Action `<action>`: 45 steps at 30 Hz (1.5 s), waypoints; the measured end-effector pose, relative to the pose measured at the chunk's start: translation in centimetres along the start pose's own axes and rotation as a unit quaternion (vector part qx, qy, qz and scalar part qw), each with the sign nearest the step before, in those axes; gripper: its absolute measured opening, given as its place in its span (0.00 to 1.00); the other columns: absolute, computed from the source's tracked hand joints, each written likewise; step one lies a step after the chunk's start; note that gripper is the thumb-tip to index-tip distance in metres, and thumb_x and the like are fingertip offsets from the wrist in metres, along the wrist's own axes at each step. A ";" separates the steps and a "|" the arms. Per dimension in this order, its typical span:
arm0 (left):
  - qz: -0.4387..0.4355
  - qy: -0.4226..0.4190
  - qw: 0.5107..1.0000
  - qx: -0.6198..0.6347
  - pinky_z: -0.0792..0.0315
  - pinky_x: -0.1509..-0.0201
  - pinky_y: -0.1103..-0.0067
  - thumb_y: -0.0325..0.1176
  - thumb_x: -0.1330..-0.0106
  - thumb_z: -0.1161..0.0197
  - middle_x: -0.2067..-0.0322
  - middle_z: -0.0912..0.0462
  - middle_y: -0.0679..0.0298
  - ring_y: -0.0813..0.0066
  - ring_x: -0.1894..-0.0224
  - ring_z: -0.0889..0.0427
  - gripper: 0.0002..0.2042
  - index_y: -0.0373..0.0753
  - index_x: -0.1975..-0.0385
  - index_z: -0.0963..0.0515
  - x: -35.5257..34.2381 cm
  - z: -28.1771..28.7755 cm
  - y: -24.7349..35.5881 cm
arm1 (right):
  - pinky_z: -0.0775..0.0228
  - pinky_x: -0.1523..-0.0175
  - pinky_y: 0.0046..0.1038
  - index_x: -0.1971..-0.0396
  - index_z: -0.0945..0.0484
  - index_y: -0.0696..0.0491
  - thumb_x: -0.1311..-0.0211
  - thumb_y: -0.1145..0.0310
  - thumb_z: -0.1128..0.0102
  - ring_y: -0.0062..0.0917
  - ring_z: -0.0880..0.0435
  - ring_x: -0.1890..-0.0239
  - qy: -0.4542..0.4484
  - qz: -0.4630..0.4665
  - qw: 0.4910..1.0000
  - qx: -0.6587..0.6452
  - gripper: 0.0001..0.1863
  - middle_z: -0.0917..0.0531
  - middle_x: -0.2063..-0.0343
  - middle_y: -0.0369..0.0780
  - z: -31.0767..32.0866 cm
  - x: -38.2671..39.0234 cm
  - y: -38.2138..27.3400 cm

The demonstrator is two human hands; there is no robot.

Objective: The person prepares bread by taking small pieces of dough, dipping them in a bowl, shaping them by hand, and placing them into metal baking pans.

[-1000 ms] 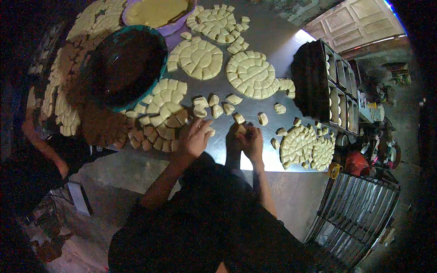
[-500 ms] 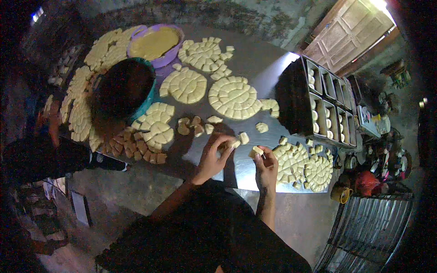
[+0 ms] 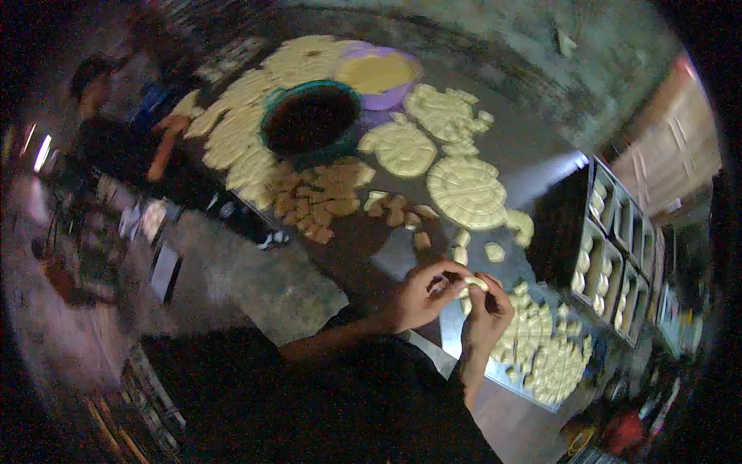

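Dough piece (image 3: 477,283), pale and a little curved, sits pinched between the fingertips of my two hands, held up over the near edge of the metal table (image 3: 533,116). My left hand (image 3: 421,300) comes at it from the left, thumb and forefinger closed on its end, with a rounded gap between them further back. My right hand (image 3: 488,313) is clamped on the other end, fingers folded in and thumb pressed toward the dough. My fingertips meet around it, so much of its surface is covered.

Half a second ago my hands stood apart, each pinching at a bit of dough; now they have come together, and I can make out only one piece between them. It looks longer and more bent than the blocky bit my right hand had then. My view has also tilted, and more of a co-worker (image 3: 100,147) shows at the far left.

Just beyond my fingers lies a loose piece (image 3: 495,252), near a big scored round (image 3: 467,192); close by my right hand are cut clusters (image 3: 556,367).
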State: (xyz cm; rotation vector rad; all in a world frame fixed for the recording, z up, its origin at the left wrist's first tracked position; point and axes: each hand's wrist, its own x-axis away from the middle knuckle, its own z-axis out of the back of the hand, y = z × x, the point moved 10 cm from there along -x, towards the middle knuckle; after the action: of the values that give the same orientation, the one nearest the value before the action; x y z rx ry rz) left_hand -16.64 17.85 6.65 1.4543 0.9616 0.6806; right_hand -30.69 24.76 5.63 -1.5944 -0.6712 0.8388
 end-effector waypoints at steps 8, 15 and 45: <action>-0.449 -0.053 0.870 -0.196 0.29 0.43 0.64 0.51 0.34 0.37 0.45 0.25 0.58 0.58 0.47 0.24 0.24 0.42 0.45 0.25 1.9 8.3 6.8 | 0.27 0.52 0.23 0.43 0.32 0.58 0.47 0.70 0.27 0.24 0.18 0.56 -0.220 -0.172 0.945 -0.167 0.33 0.18 0.57 0.41 -17.3 0.3 -1.6; -0.429 0.133 0.893 0.002 0.28 0.44 0.64 0.47 0.33 0.38 0.47 0.23 0.57 0.59 0.46 0.23 0.22 0.40 0.45 0.25 -0.5 21.3 5.3 | 0.28 0.64 0.19 0.31 0.44 0.51 0.38 0.78 0.41 0.17 0.22 0.64 -0.342 -0.204 0.900 -0.179 0.35 0.23 0.47 0.46 -30.7 -0.1 -0.3; 0.076 0.351 0.933 -0.022 0.27 0.45 0.68 0.43 0.27 0.46 0.48 0.22 0.58 0.66 0.48 0.22 0.21 0.38 0.40 0.31 0.6 46.1 -4.8 | 0.24 0.59 0.23 0.34 0.39 0.49 0.32 0.74 0.44 0.19 0.19 0.60 -0.432 -0.270 0.852 -0.122 0.28 0.19 0.51 0.39 -56.1 -7.9 11.5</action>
State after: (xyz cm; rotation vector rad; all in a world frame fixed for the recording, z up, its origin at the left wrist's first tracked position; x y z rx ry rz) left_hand 22.37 -4.88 -3.87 1.2635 1.3670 1.3829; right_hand 10.22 -15.82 0.59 -1.0661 -1.8363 1.0455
